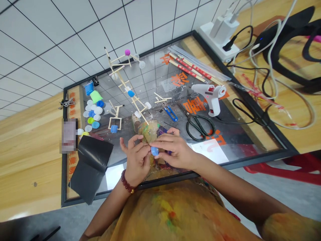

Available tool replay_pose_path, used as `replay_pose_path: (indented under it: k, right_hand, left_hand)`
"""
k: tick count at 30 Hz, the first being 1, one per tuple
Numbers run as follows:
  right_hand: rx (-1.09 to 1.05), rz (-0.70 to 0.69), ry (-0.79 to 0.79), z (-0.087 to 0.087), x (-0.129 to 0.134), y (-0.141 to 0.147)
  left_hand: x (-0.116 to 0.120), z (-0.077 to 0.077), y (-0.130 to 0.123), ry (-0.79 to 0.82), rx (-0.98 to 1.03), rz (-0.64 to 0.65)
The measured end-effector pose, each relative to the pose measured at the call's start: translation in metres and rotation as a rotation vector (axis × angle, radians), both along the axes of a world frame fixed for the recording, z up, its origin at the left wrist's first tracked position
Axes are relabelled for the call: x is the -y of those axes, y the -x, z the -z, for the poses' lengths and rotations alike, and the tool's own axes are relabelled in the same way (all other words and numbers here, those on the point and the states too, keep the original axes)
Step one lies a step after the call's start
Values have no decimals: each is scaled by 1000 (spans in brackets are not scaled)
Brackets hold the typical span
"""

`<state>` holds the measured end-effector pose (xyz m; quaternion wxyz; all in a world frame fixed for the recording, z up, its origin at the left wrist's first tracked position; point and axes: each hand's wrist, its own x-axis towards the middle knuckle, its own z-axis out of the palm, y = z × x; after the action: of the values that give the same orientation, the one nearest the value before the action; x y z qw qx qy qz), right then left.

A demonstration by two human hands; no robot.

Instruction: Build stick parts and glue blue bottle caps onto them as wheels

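Note:
Near the front edge of the glass board, my left hand [137, 157] and my right hand [173, 149] meet around a small blue bottle cap [154, 151]. The right thumb and fingers pinch the cap from the right. My left fingertips touch its left side, with the index finger and thumb bent. Just beyond the hands stands a long structure of wooden sticks [124, 80] with a blue cap [130, 93], white caps and a magenta ball [127, 52]. A smaller stick frame [115, 123] with a blue cap lies to the left.
Several loose caps [93, 107] and black sheets [92, 164] lie left. Blue snips [171, 113], black scissors [199, 127], a white glue gun [210, 97] and wrapped sticks [187, 67] lie right. A power strip [218, 40] with cables stands at the back right.

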<state>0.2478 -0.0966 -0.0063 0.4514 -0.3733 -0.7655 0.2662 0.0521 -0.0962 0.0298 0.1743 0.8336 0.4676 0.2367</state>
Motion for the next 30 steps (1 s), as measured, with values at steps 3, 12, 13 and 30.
replay_pose_path:
  k: [3, 12, 13, 30]
  right_hand:
    - [-5, -25, 41, -1, 0, 0]
    - [-6, -35, 53, 0, 1, -1]
    - [-9, -33, 57, 0, 1, -1]
    - [-18, -14, 70, 0, 5, 0]
  left_hand:
    - [0, 1, 1, -6, 8, 9]
    - [-4, 2, 4, -46, -9, 37]
    - [-3, 2, 4, -65, -8, 38]
    - [1, 4, 6, -204, -35, 69]
